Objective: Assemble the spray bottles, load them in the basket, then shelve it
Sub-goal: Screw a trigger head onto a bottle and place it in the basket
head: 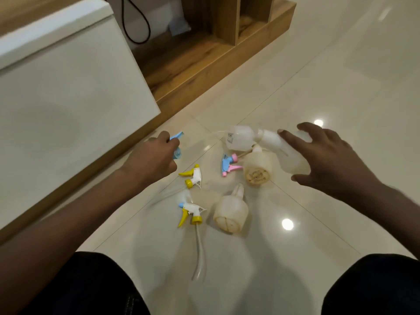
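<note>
The left hand (156, 155) had its grip clamped on a blue sprayer head (176, 144), mostly hidden by the fingers, at nine o'clock of the bottles and trigger heads scattered on the floor (318, 87), while the right hand (327, 155), fingers spread, covered a blurred white bottle (275, 142) at two o'clock.

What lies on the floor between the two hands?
In the head view, a pink-and-blue spray head lies between the left hand and right hand.
</note>
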